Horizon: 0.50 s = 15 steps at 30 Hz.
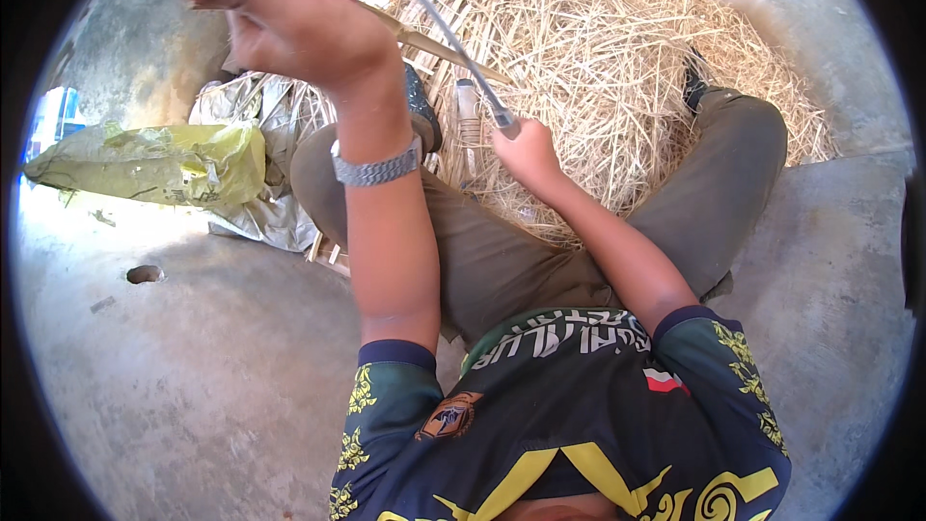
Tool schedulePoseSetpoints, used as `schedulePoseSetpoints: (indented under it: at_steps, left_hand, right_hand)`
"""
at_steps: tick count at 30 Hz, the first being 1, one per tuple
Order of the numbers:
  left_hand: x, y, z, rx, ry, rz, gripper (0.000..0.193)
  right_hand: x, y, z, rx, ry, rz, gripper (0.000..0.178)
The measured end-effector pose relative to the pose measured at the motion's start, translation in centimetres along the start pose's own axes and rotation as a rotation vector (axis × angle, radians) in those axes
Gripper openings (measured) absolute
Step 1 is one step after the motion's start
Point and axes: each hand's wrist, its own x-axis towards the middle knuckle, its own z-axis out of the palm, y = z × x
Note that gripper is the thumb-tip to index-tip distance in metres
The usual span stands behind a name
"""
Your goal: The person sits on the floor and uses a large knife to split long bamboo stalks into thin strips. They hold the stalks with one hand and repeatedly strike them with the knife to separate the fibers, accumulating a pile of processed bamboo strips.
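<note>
My left hand (299,24) is raised at the upper left, fingers closed around a thin pale bamboo stick (424,41) that slants down to the right. A woven grey band circles that wrist. My right hand (529,152) grips a knife (461,53) by its handle, which the fingers mostly hide. Its long narrow blade points up and to the left, and it appears to cross the stick; whether they touch I cannot tell. Between my legs lies an object with a pale, cord-bound shaft and a dark end (466,111).
A large heap of straw-like shavings (617,48) spreads in front of me, between and beyond my legs. To the left lie a yellow translucent bag (154,164) and crumpled grey sheeting (275,217). The concrete floor (222,367) has a small hole (145,274).
</note>
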Motion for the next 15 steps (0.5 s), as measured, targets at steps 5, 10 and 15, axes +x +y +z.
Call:
schedulePoseSetpoints:
  at_steps: [5,10,15]
  left_hand:
    - [-0.6,-0.4,0.1,0.041,-0.035,0.025,0.072]
    - [-0.3,-0.8,-0.5,-0.024,-0.06,-0.005,0.072]
    - [-0.7,-0.4,0.5,-0.01,-0.096,0.005,0.074]
  right_hand:
    - [0.7,-0.8,-1.0,-0.243,0.014,0.046,0.027]
    - [-1.3,-3.8,-0.9,-0.09,0.12,-0.289,0.027]
    - [3.1,3.5,-1.2,-0.21,0.01,0.155,0.025]
